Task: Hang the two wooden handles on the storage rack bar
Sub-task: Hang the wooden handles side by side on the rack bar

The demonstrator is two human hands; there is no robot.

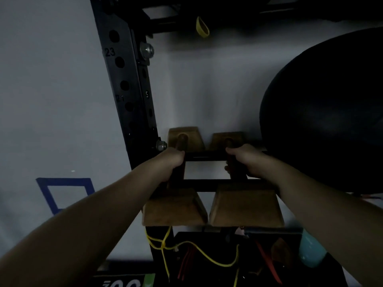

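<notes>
Fingers of the left hand (pixel 170 160) wrap tight round the dark round grip of the left wooden handle (pixel 175 206), and the fingers of the right hand (pixel 247 160) close the same way round the grip of the right wooden handle (pixel 245 207). Both handles lie side by side across two black horizontal rack bars (pixel 204 157), each with one trapezoid wooden end block beyond the far bar and one on the near side of the near bar. They sit just right of the black perforated steel upright (pixel 124 79) with its numbered holes. A large black ball (pixel 327 112) rests close on the right. Below hang yellow cords (pixel 207 255) and red bands (pixel 186 262).
</notes>
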